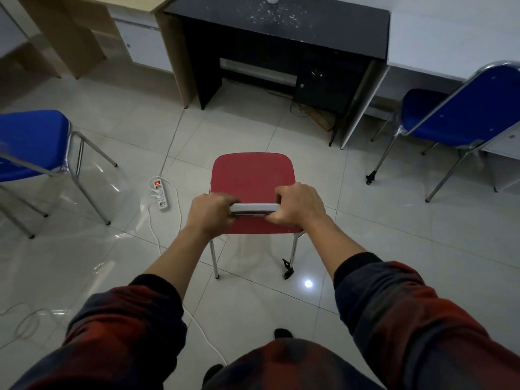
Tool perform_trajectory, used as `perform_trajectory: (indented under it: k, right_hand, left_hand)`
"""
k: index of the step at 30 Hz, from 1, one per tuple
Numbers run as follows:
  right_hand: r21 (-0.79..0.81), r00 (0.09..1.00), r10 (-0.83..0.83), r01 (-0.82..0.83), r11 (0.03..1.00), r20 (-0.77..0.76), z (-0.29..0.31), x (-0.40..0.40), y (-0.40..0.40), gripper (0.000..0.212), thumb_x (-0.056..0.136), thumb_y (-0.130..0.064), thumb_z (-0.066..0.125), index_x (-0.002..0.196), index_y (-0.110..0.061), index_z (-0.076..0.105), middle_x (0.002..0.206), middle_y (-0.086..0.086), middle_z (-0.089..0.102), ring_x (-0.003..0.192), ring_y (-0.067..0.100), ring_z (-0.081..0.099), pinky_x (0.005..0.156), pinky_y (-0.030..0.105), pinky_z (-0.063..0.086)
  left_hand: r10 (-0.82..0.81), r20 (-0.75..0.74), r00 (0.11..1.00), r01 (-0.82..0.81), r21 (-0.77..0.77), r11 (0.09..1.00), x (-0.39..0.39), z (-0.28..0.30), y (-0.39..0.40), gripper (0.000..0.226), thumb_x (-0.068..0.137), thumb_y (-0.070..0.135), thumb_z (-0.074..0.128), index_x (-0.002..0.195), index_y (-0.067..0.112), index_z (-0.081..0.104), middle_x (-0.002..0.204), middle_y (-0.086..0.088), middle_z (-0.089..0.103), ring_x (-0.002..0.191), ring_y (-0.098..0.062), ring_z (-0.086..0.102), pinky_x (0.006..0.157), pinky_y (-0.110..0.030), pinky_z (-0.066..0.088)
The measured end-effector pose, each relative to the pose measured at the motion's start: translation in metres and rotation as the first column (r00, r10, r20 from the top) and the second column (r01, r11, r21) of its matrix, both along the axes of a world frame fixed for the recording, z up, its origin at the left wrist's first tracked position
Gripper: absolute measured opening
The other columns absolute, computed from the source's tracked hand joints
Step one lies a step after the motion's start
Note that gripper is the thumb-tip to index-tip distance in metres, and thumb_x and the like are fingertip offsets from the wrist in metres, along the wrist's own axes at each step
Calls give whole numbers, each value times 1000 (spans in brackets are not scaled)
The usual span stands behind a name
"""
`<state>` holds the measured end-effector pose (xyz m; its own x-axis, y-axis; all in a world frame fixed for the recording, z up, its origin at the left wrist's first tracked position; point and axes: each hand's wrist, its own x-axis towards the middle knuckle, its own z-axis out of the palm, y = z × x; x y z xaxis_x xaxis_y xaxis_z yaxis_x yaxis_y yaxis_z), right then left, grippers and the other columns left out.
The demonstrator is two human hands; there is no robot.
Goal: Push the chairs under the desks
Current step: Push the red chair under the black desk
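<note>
while both hands grip red chair (252, 175) backrest, black desk (281, 26) ahead

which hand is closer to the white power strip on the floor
Left. The left hand grips the left end of the red chair backrest, on the side where the power strip lies. The right hand grips the backrest's far end, farther from the strip.

White power strip (160, 196), red switch lit, on tiled floor (394, 235)

Both arms outstretched, left hand (212, 213) and right hand (298, 205) clenched.
</note>
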<state>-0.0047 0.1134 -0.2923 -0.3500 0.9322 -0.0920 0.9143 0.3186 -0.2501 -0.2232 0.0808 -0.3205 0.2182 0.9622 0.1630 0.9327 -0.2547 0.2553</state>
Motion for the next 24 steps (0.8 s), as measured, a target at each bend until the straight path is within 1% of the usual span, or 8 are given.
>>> perform_trajectory:
  k: [3, 7, 12, 15, 17, 19, 22, 24]
  right_hand:
    - [11, 1000, 3, -3, 1000, 16, -3, 14, 6, 41, 70, -61, 71, 76, -22, 59, 60, -8, 51, 60, 19, 55, 59, 27, 40]
    - [7, 998, 32, -32, 999, 49, -1, 13, 12, 42, 70, -65, 67, 79, -25, 56, 68, -4, 57, 67, 22, 59, 63, 30, 46]
    - [-26, 999, 15, -14, 1000, 45, -1, 2, 13, 45, 72, -67, 63, 83, -24, 60, 74, -4, 60, 72, 24, 62, 64, 32, 45]
    - [-25, 998, -1, 2, 1000, 56, 1, -9, 14, 51, 75, -69, 62, 90, -21, 65, 76, -3, 59, 70, 24, 56, 65, 31, 41]
    - [-35, 998, -14, 16, 999, 66, 1, -16, 14, 49, 77, -67, 63, 91, -19, 66, 69, -4, 53, 67, 22, 52, 64, 29, 36]
    - [-45, 998, -8, 11, 999, 58, 0, -24, 15, 48, 79, -64, 64, 91, -17, 67, 64, -6, 49, 64, 19, 51, 61, 28, 35]
    - [-61, 999, 26, -24, 998, 23, 1, -32, 24, 47, 79, -62, 66, 90, -16, 67, 64, -7, 49, 59, 15, 49, 54, 25, 31]
    - [-49, 999, 33, -32, 998, 10, 5, -31, 33, 47, 77, -63, 66, 85, -17, 65, 62, -8, 49, 52, 11, 44, 48, 24, 26]
  left_hand:
    - [34, 1, 999, -34, -37, 999, 15, -2, 1, 19, 78, 37, 74, 94, 27, 77, 76, 6, 72, 65, -21, 66, 56, -30, 53]
    - [20, -11, 1000, -20, -30, 999, 13, 0, 7, 25, 76, 46, 78, 94, 28, 78, 73, 6, 73, 60, -19, 66, 54, -21, 44]
    - [73, -52, 996, -79, -126, 989, 6, 11, 17, 25, 77, 47, 73, 98, 34, 75, 85, 10, 73, 76, -20, 67, 62, -26, 43]
    - [109, -86, 990, -125, -227, 966, -1, 16, 26, 25, 79, 39, 70, 103, 34, 72, 93, 9, 73, 85, -20, 66, 67, -28, 45]
    - [123, -121, 985, -151, -263, 953, -7, 18, 29, 26, 79, 37, 68, 104, 34, 70, 95, 8, 73, 89, -21, 66, 70, -29, 47]
    - [121, -142, 982, -158, -285, 945, -15, 17, 32, 27, 80, 37, 69, 106, 33, 70, 95, 8, 73, 86, -18, 64, 69, -28, 45]
    - [126, -170, 977, -173, -301, 938, -22, 19, 39, 26, 83, 40, 69, 108, 32, 70, 92, 9, 72, 77, -13, 59, 67, -27, 43]
    - [162, -187, 969, -211, -281, 936, -21, 22, 45, 25, 83, 39, 67, 107, 34, 72, 90, 8, 72, 80, -15, 62, 68, -28, 46]
